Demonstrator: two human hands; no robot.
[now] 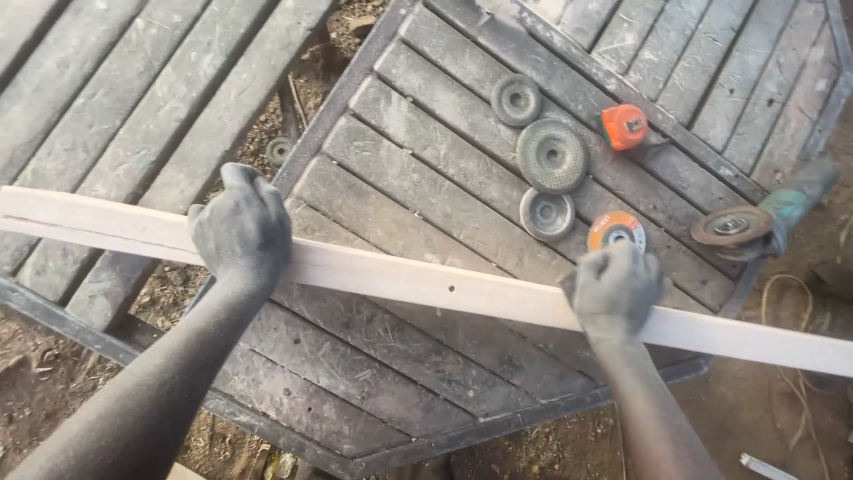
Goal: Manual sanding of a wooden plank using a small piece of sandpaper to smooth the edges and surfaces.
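Hands grip one long pale wooden strip [426, 283] that runs across the whole view, slanting slightly down toward the right. The left hand [242, 229] is clenched over the strip near its left part, fingers wrapped over the top edge and knuckles up, so the wood passes under the palm. The right hand [615, 286] is closed on the same strip further to the right, fingers curled over its far edge; the thumb is hidden, so how it sits under the wood cannot be told. Both hands and forearms are coated in dark grey dust.

The strip lies above a weathered table [418, 178] of grey planks in a dark metal frame, crossing its near half. Beyond the strip, on the planks, lie three grey grinding discs in a slanting row: a small disc [515, 100] farthest from the strip, a large disc [552, 156] in the middle, and a medium disc [546, 214] nearest it. Just beyond the right hand lies an orange-labelled disc [617, 231], almost touching the fingers. An orange tape measure [625, 126] rests farther off, right of the large disc. At the table's right edge, beyond the strip, sits an angle grinder [755, 222] with a rusty disc facing up. A second plank surface [115, 89] stands beyond the strip's left end, with bare soil in the gap between.
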